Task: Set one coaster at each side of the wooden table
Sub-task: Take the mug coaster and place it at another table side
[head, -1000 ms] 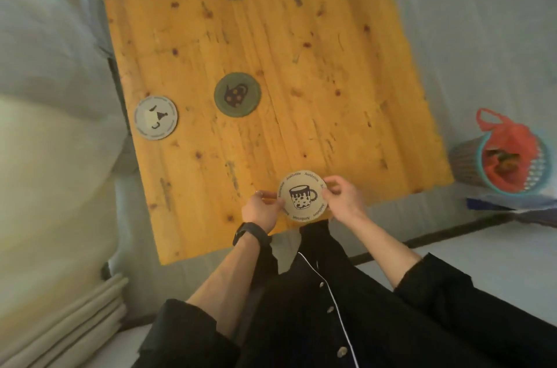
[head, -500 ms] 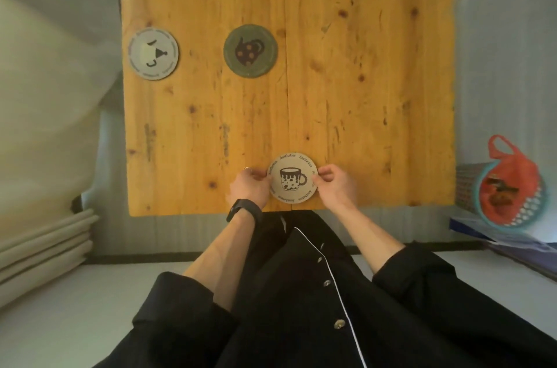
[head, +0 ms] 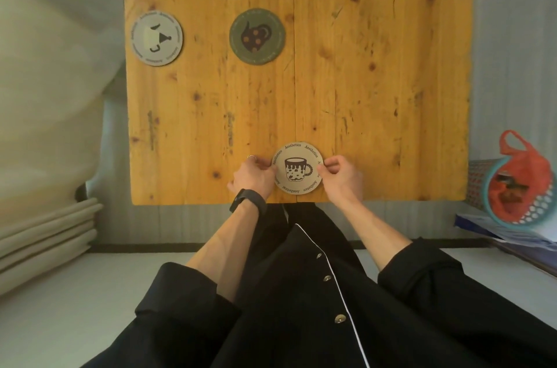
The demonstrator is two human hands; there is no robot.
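Note:
A beige round coaster with a mug drawing (head: 297, 168) lies flat at the middle of the near edge of the wooden table (head: 376, 81). My left hand (head: 253, 175) pinches its left rim and my right hand (head: 342, 175) pinches its right rim. A pale grey coaster (head: 156, 38) lies by the table's left edge. A dark green coaster with a teapot drawing (head: 257, 36) lies near the table's middle. The far edge of the table is out of frame.
A light curtain or sheet (head: 51, 90) hangs at the left, with folded beige fabric (head: 45, 235) below it. A teal basket holding an orange bag (head: 518, 184) stands right of the table. My black-clothed lap fills the bottom.
The view has tilted down and squared up with the table; the dark coaster at the far edge has left the frame. Both hands stay on the mug coaster at the near edge.

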